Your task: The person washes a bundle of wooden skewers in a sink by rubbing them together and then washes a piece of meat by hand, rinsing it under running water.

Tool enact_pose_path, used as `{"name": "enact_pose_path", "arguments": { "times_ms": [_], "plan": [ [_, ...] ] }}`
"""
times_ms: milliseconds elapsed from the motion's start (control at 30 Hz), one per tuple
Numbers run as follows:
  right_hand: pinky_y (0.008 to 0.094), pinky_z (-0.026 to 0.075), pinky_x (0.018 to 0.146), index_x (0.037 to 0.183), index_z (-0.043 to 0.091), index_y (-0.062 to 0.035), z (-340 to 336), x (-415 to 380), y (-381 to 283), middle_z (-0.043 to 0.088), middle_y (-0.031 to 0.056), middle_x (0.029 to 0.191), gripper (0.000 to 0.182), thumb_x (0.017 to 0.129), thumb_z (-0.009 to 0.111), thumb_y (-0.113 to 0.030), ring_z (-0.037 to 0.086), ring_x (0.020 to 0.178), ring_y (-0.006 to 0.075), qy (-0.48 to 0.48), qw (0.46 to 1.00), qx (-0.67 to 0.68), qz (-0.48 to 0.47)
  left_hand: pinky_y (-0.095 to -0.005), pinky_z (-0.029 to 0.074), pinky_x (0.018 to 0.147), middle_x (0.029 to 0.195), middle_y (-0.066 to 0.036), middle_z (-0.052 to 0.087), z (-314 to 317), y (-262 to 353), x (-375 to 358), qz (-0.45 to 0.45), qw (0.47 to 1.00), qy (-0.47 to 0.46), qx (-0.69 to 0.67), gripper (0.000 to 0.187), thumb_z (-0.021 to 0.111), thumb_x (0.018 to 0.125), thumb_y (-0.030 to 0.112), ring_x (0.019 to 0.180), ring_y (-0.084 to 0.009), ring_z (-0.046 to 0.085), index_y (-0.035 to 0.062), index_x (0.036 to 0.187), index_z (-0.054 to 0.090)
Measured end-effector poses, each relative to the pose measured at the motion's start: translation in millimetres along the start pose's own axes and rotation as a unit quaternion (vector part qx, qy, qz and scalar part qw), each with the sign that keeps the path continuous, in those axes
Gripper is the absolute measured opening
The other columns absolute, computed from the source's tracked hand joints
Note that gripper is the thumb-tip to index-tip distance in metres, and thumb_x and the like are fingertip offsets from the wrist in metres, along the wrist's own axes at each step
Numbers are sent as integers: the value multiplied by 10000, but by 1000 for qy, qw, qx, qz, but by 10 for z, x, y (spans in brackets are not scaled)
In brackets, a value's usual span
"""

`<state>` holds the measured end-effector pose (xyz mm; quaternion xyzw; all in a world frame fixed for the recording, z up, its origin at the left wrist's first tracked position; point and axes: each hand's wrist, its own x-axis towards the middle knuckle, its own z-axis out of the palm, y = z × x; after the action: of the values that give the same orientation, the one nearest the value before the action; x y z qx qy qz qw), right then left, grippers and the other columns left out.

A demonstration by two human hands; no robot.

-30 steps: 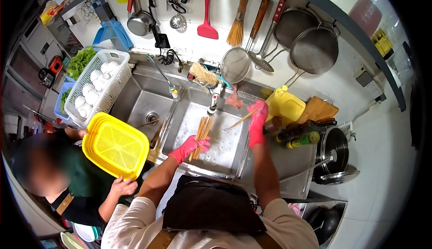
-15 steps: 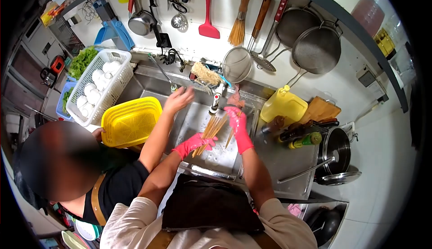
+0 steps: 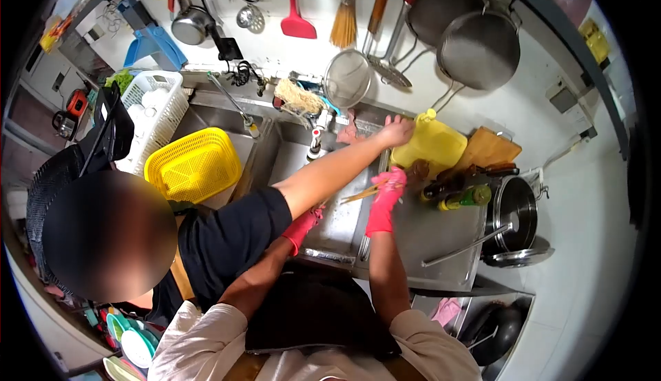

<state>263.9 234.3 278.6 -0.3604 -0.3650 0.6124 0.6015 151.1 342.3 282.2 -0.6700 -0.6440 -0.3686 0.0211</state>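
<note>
Chopsticks [image 3: 363, 193], uncountable, in right hand [image 3: 389, 183]; left hand [image 3: 308, 217] half hidden.

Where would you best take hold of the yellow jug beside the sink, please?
Probably by the top, near its cap, coming from the sink side: the yellow jug stands upright, bottles crowd its right, and a co-worker's hand already reaches it there.

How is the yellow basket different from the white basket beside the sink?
The yellow basket looks empty and sits over the left sink basin; the white basket holds white bowls and stands further back, on the counter. The yellow basket looks shallower than the white basket. Both are perforated plastic.
</note>
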Motion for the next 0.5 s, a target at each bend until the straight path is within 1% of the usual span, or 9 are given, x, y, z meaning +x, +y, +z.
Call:
{"name": "enact_pose_path", "arguments": {
  "times_ms": [33, 67, 133, 167, 200, 267, 333, 367, 500],
  "plan": [
    [256, 429, 456, 1046, 545, -53, -49, -131, 135, 534, 22, 643, 239, 937, 502, -262, 482, 451, 131, -54, 998, 24, -13, -445, 470, 619, 951, -84, 604, -74, 43, -560, -71, 997, -16, -32, 373, 509, 889, 349, 728, -227, 591, 44, 1101, 537],
    [256, 429, 456, 1046, 545, -53, -121, -270, 380, 534, 22, 643, 239, 937, 502, -262, 482, 451, 131, -41, 999, 23, -9, -417, 462, 599, 914, -75, 605, -194, 36, -1248, -164, 983, -27, -77, 343, 509, 896, 333, 696, -208, 583, 50, 1087, 544],
    [232, 443, 592, 938, 625, -84, -234, -528, 867, 555, -31, 715, 65, 880, 619, -115, 516, 621, 92, -31, 990, -139, 8, -360, 448, 560, 841, -57, 607, -521, -50, -2715, -352, 925, -56, -133, 282, 510, 911, 300, 632, -169, 566, 64, 1058, 558],
    [217, 444, 661, 919, 635, -72, -121, -709, 549, 594, -30, 777, 80, 849, 658, -103, 533, 710, 78, -87, 984, -114, 102, -331, 440, 540, 804, -49, 609, -629, -94, -3259, -413, 897, -76, -135, 253, 511, 918, 284, 600, -149, 557, 71, 1044, 564],
    [230, 451, 673, 924, 637, -56, -61, -808, 549, 613, -18, 792, 97, 836, 663, -87, 540, 709, 79, -115, 979, -139, 99, -303, 433, 520, 767, -40, 610, -673, -132, -3560, -446, 882, -87, -127, 224, 511, 926, 267, 567, -130, 549, 78, 1029, 571],
    [243, 457, 674, 913, 636, -37, 5, -963, 575, 627, -5, 797, 115, 818, 682, -84, 547, 717, 83, -120, 974, -140, 129, -300, 433, 546, 784, -40, 608, -827, 128, -3319, -436, 892, -64, -98, 189, 499, 916, 229, 622, -150, 565, 95, 1026, 574],
    [247, 459, 671, 915, 638, -30, -19, -1015, 747, 630, 0, 795, 116, 817, 678, -79, 552, 713, 87, -133, 971, -133, 150, -292, 434, 580, 787, -46, 601, -1048, 346, -3031, -471, 868, -132, -81, 171, 498, 904, 206, 671, -188, 564, 107, 1021, 573],
    [250, 461, 669, 917, 639, -23, 7, -1018, 738, 633, 5, 792, 118, 816, 675, -74, 556, 710, 91, -153, 966, -126, 167, -285, 437, 608, 799, -44, 593, -1020, 410, -3021, -460, 880, -81, -87, 152, 499, 895, 199, 702, -211, 553, 102, 983, 576],
    [254, 458, 658, 895, 618, -22, -24, -952, 718, 626, 6, 772, 125, 811, 686, -83, 554, 687, 95, -138, 964, -112, 197, -261, 405, 544, 726, -7, 559, -1018, 458, -2900, -482, 851, -91, -189, 138, 560, 872, 211, 619, -147, 513, 93, 939, 584]
  ]
}}
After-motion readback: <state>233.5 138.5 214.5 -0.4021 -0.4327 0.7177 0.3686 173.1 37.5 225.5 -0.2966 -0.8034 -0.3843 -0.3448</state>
